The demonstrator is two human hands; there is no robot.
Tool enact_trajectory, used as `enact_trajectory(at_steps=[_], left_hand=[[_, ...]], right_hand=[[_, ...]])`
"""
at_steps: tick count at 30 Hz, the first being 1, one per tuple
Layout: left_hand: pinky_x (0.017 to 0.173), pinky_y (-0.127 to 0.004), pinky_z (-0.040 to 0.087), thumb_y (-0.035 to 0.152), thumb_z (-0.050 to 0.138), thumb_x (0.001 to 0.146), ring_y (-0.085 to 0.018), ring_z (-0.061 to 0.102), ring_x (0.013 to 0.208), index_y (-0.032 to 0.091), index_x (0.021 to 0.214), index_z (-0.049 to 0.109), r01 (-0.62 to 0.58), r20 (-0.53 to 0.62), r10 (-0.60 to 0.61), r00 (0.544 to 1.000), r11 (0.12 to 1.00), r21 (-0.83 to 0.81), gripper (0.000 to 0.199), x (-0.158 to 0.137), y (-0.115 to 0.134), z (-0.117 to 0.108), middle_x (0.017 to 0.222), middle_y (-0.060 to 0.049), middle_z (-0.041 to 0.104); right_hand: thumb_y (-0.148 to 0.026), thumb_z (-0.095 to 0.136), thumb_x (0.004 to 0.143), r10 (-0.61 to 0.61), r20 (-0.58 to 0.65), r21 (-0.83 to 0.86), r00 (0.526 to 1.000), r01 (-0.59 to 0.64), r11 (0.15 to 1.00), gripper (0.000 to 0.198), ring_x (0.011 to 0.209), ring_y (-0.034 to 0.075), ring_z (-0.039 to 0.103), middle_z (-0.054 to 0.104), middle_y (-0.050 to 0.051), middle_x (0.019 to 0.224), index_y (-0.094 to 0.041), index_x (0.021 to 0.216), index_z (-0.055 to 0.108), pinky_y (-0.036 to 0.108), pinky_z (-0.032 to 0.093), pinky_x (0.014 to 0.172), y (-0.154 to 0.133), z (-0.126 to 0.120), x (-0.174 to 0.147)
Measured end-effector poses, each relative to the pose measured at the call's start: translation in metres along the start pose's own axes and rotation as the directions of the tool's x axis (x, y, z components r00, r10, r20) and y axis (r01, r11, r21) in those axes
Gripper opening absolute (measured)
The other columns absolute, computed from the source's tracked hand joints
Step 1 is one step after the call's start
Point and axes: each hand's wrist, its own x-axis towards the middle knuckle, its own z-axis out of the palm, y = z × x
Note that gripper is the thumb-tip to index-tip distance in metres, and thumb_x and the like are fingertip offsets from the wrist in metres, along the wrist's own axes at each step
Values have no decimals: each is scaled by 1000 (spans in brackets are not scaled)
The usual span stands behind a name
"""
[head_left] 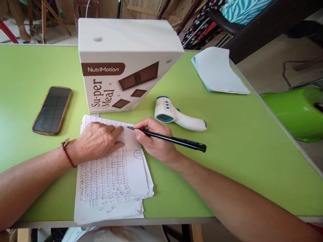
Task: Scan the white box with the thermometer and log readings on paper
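Observation:
A stack of white papers point(106, 181) covered in dense rows of handwriting lies at the table's near edge. My left hand point(97, 141) rests on the upper part of the top sheet, fingers stretched out, the index fingertip pointing at the writing. A black pen point(174, 139) is pinched in my right hand point(157, 141), its tip close to that fingertip at the upper right of the sheet. A small round stamp mark shows on the right side of the page. Behind the papers stands a white NutriMotion box point(101, 87).
A phone point(52, 111) in a wooden-looking case lies on the green table point(202, 181) at left. To the right are a white and blue infrared thermometer point(176, 116) and folded white paper point(218, 72). Beyond the right edge sits a green plastic object point(292, 112). Another person's patterned clothing point(200, 27) shows behind.

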Motion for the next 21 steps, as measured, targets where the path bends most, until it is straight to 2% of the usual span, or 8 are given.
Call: enact_trajectory(at_steps=[17, 21], left_hand=[[44, -30, 31, 43, 56, 91, -19, 60, 55, 13, 100, 59, -7, -11, 7, 1000, 1000, 5, 31, 0, -1, 0, 71, -2, 64], [45, -29, 31, 44, 57, 91, -20, 61, 56, 13, 102, 59, 2, 3, -2, 1000, 1000, 10, 32, 1, -1, 0, 73, -3, 65]], right_hand=[[-18, 56, 76, 4, 4, -7, 1000, -4, 1000, 6, 44, 7, 46, 57, -6, 56, -20, 71, 55, 21, 38, 42, 0, -1, 0], [-19, 55, 76, 23, -34, 1, 999, -23, 1000, 6, 43, 8, 46, 55, -6, 52, -21, 71, 56, 22, 37, 41, 2, 0, -1]])
